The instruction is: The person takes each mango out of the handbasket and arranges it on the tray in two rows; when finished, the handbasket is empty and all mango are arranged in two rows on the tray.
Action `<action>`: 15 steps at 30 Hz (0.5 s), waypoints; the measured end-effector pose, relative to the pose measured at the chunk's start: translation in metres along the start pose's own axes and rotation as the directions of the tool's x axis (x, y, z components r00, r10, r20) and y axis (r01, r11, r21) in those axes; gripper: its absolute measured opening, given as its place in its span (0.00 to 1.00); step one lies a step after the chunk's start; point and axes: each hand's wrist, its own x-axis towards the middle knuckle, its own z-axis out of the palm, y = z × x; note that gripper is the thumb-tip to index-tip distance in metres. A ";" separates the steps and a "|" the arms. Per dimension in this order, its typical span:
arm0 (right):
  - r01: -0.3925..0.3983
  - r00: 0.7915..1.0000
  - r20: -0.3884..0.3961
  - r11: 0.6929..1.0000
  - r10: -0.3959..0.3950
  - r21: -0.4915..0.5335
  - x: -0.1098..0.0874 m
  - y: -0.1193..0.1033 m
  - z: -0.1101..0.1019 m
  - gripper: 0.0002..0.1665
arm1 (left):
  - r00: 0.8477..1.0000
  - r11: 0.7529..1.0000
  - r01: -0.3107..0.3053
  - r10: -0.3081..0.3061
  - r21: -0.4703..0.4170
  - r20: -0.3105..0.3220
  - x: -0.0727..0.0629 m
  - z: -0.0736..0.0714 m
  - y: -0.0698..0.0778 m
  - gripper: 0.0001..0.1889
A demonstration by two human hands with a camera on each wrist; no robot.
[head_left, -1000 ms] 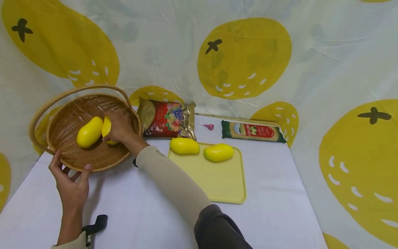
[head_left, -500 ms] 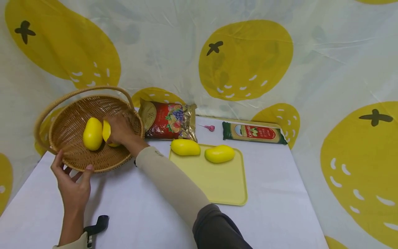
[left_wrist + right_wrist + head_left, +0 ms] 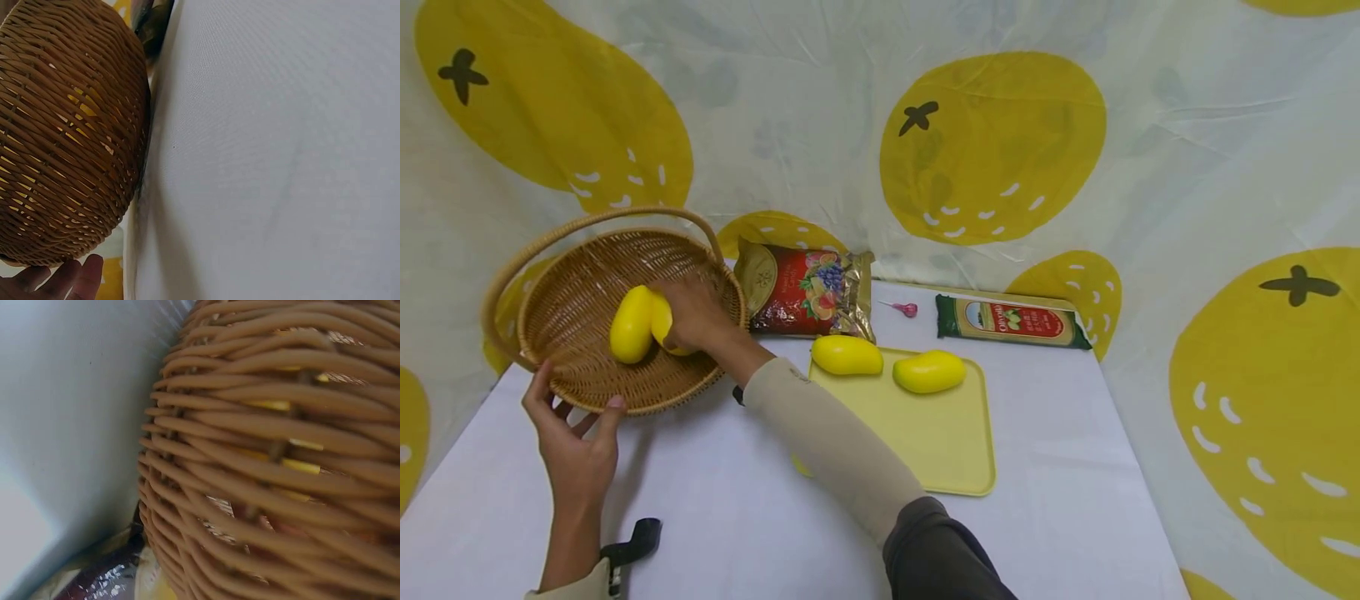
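A brown wicker basket (image 3: 580, 267) with a tall arched handle tilts toward me at the left of the table. My left hand (image 3: 576, 454) holds its near rim, thumb on the edge and fingers on the outside; in the left wrist view those fingers (image 3: 87, 278) show beneath the weave. Inside the basket lies a yellow mango (image 3: 631, 325). My right hand (image 3: 692, 312), slightly blurred, reaches over the right rim and grips a second mango (image 3: 661, 319) close beside the first. That hand's palm side is hidden. The right wrist view is mostly filled by the basket's outer wall (image 3: 262, 431).
Two more mangoes, one left (image 3: 847, 356) and one right (image 3: 929, 371), lie at the back of a yellow tray (image 3: 955, 458). Behind stand a red-and-gold candy bag (image 3: 801, 287), a small pink object (image 3: 908, 309) and a green-ended Olivoilà packet (image 3: 1015, 320). A patterned cloth (image 3: 820, 125) hangs at the back.
In the basket, the free mango has turned and shifted right, up against the mango in my right hand. The right forearm has moved slightly right. My left hand keeps its hold on the rim.
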 end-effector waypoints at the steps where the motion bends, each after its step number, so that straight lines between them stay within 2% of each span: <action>1: 0.005 1.000 -0.008 1.000 -0.005 -0.010 -0.002 0.000 -0.002 0.54 | 1.000 1.000 -0.001 0.001 -0.001 -0.001 0.000 0.000 0.000 0.47; 9: 0.031 0.998 -0.055 0.998 -0.034 -0.049 -0.017 0.002 -0.013 0.55 | 1.000 1.000 0.004 -0.004 -0.006 -0.002 0.000 0.000 0.000 0.47; 15: 0.074 0.993 -0.093 0.997 -0.075 -0.011 -0.032 0.004 -0.021 0.56 | 1.000 1.000 0.003 -0.004 -0.007 -0.005 0.000 0.001 0.000 0.47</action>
